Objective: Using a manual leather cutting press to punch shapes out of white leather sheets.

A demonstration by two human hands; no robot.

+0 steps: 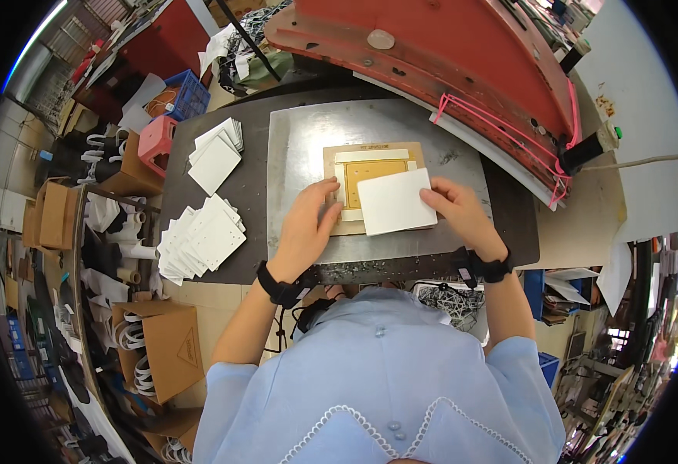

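Observation:
My right hand pinches the right edge of a white rectangular sheet, thumb on top. The sheet is tilted and covers the lower right of a die board with a yellow rectangular middle and pale strips round it. This board lies on a metal plate. My left hand rests at the board's left edge, fingers apart and holding nothing. To its left lie a stack of plain white sheets and a fanned pile of white sheets with small holes.
A large red press arm with a pink cord reaches over the far right of the dark table. A red stool and a blue crate stand at left. Cardboard boxes flank me. Small scraps litter the table's near edge.

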